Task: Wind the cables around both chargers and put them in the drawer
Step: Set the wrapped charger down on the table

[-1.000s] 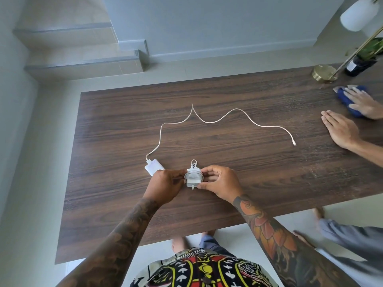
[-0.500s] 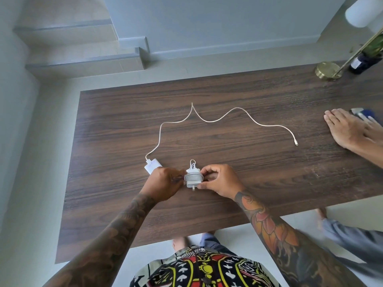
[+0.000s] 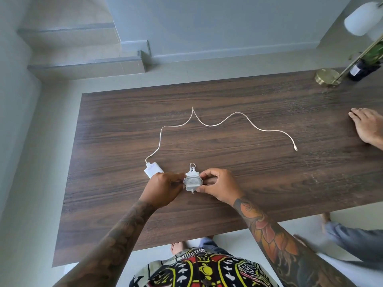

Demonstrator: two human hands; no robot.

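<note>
- Holding the wound charger (image 3: 192, 180) between both hands just above the near-middle of the wooden table (image 3: 248, 183); white cable coiled tight round its body, a small loop of cable (image 3: 192, 166) sticking up on its far side, plug pins pointing toward the person.
- Right hand (image 3: 217, 186): thumb and curled fingers pinch the right side of the wound charger.
- Left hand (image 3: 163, 187): fingers curled in against the wound charger's left side, fingertips touching the coils; exact grip partly hidden by the back of the hand.
- Second charger (image 3: 152, 169): flat white block lying on the table just left of and beyond the wound charger, its near edge partly covered by the left hand.
- Loose cable (image 3: 228, 119): unwound, runs from the second charger away from the wound charger, peaks in a sharp bend, then waves off to the right; connector tip (image 3: 296, 149) lies well right of the wound charger.
- Another person's hand (image 3: 366, 126): flat on the table at the right edge, far right of the wound charger.
- Brass lamp base (image 3: 326, 77) and dark bottle (image 3: 361, 69): far right corner of the table.
- Drawer not visible.
</note>
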